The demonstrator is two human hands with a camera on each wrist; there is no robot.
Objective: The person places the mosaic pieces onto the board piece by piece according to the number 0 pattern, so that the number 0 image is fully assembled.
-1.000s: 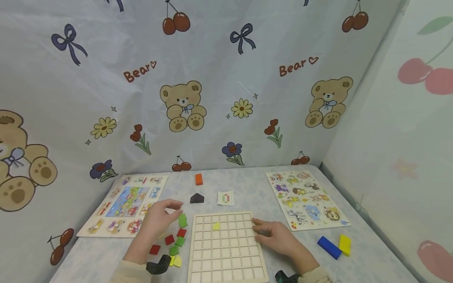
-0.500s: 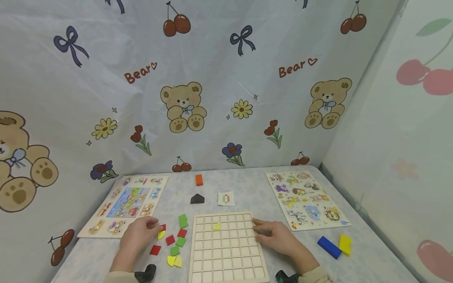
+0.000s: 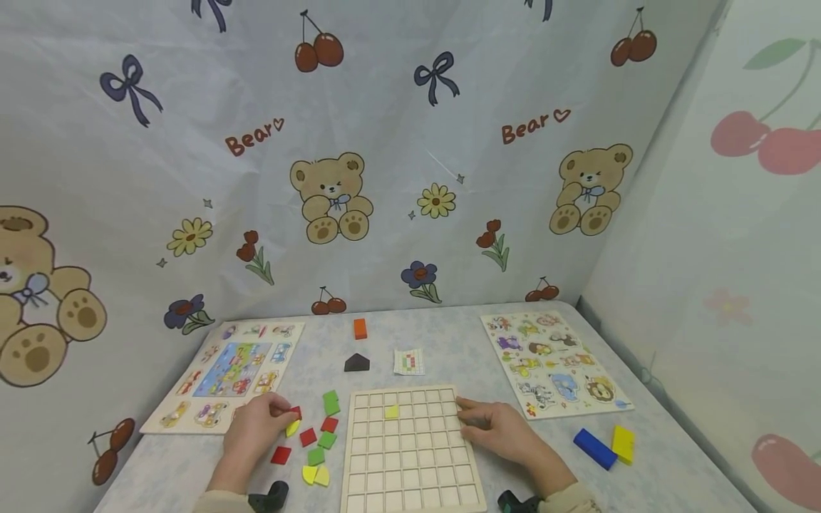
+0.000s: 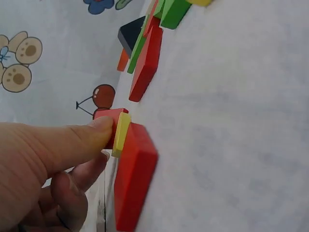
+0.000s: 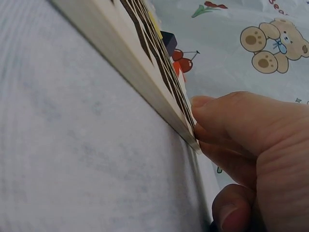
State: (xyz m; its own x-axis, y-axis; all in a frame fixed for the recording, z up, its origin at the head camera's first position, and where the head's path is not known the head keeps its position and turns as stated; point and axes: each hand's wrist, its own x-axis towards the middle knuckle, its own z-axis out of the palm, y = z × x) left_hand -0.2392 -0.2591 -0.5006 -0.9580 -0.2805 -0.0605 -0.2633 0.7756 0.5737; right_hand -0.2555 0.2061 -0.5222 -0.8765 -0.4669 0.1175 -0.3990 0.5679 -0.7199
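Note:
In the head view my left hand (image 3: 253,427) is left of the scattered flat blocks, pinching a small red block (image 3: 296,412). In the left wrist view the thumb presses on the face of that block, fingers behind it. A yellow rounded piece (image 4: 120,135) stands just beside it, with another red block (image 4: 136,176) nearer the camera. My right hand (image 3: 500,427) rests its slightly bent fingers and thumb on the far right edge of the wooden grid board (image 3: 410,442). One small yellow square (image 3: 392,411) lies in an upper cell.
Several green, red and yellow pieces lie left of the board. Behind it are a pattern card (image 3: 409,362), a black block (image 3: 357,363) and an orange block (image 3: 360,328). Picture puzzles (image 3: 221,377) (image 3: 554,363) flank them. Blue (image 3: 595,449) and yellow (image 3: 623,444) blocks lie right.
My left hand has moved left and down from above the green pieces to the red block and now pinches it. The right hand keeps its place at the board's edge.

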